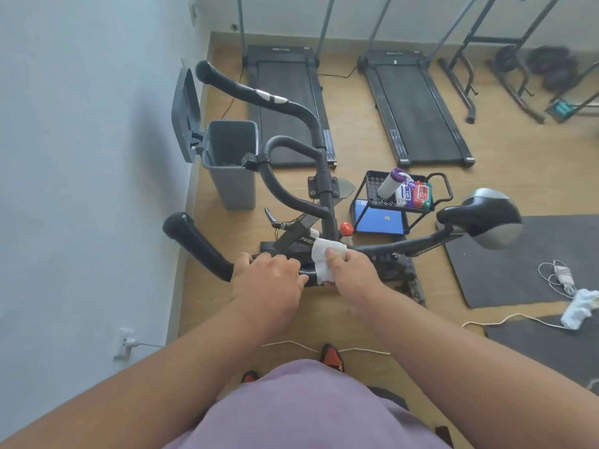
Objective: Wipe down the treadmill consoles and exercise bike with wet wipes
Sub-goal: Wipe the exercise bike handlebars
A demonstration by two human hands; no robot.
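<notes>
A black exercise bike (324, 196) stands in front of me, its seat (483, 218) to the right and two padded handlebar grips to the left. My left hand (270, 275) grips the near handlebar just right of the lower padded grip (197, 244). My right hand (351, 268) holds a white wet wipe (322, 257) wrapped against the same bar. Two treadmills (288, 102) (418, 105) lie on the floor behind the bike; their consoles are out of frame.
A grey bin (227, 189) with its lid up stands by the left wall. A black cart (372, 192) holds wipe packs (416, 194) and a canister. Dark mats (518, 270), white cables, a crumpled cloth (580, 307) and weight racks lie to the right.
</notes>
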